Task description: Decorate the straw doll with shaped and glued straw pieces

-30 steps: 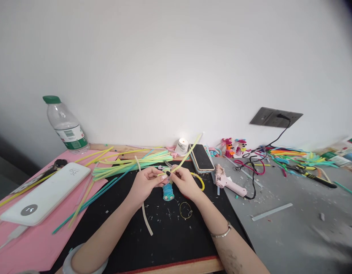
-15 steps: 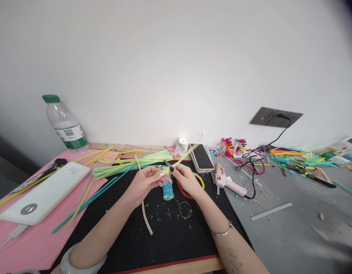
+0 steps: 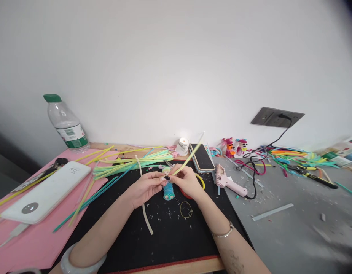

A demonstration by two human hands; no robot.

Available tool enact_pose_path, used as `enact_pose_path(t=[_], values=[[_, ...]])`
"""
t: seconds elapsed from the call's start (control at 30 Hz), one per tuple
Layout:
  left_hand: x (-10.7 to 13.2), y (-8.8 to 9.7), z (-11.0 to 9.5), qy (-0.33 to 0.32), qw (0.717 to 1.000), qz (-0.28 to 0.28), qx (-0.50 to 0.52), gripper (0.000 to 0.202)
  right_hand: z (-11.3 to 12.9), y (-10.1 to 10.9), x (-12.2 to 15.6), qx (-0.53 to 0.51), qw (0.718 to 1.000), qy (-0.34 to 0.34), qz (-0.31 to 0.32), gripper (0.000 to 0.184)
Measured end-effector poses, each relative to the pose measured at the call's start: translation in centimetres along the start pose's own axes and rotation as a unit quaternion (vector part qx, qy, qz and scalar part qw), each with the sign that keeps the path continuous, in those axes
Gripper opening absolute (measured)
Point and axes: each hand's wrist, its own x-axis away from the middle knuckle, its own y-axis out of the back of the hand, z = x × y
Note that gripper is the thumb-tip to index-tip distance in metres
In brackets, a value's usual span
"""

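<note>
Over the black mat (image 3: 127, 243), my left hand (image 3: 145, 188) and my right hand (image 3: 187, 182) meet with thumbs and fingertips pinched together. A pale yellow pipe cleaner (image 3: 193, 153) runs up and right from their grip, its lower end hidden by the fingers. Just beneath the fingertips lies a small blue figure (image 3: 169, 191) made of pipe cleaner, its upper part partly covered by my hands. Scissors with red and yellow handles (image 3: 201, 181) lie behind my right hand. A cream pipe cleaner (image 3: 147, 219) rests beside my left hand, and a thin wire ring (image 3: 186, 210) lies nearer me.
A bundle of green and yellow pipe cleaners (image 3: 130, 168) lies behind my hands. To the right are a phone (image 3: 203, 158), a pink glue gun (image 3: 231, 185) with a black cord, and pliers (image 3: 318, 178). A power bank (image 3: 50, 190) and a bottle (image 3: 69, 125) stand left.
My fingertips have come closer together on the yellow pipe cleaner, which now points more steeply upward. The blue figure shows below them in nearly the same place.
</note>
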Motion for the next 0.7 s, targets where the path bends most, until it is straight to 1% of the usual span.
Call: enact_pose_path(t=[0.07,0.17,0.23,0.33,0.43,0.5,0.7], values=[[-0.1,-0.1,0.1,-0.028,0.999,-0.007,-0.034,0.014,-0.1,0.0,-0.1,0.011,1.000,-0.010,-0.013,0.018],[-0.2,-0.3,0.4,-0.069,0.994,-0.036,-0.083,0.019,-0.3,0.0,-0.2,0.021,0.999,-0.025,-0.021,0.024],[-0.2,-0.4,0.5,-0.091,0.987,-0.056,-0.119,0.024,-0.4,0.0,-0.2,0.025,0.999,-0.035,-0.014,0.025],[-0.2,-0.7,0.5,-0.122,0.976,-0.073,-0.165,0.028,-0.4,0.1,-0.2,0.034,0.998,-0.052,0.012,0.023],[-0.1,-0.9,0.5,-0.155,0.966,-0.078,-0.193,0.029,-0.4,0.1,-0.2,0.042,0.996,-0.065,0.035,0.023],[-0.1,-1.0,0.6,-0.170,0.961,-0.076,-0.203,0.029,-0.5,0.1,-0.2,0.044,0.996,-0.064,0.037,0.024],[-0.5,-0.9,0.9,-0.203,0.954,-0.057,-0.211,0.026,-0.6,-0.3,-0.3,0.088,0.995,-0.040,0.000,0.026]])
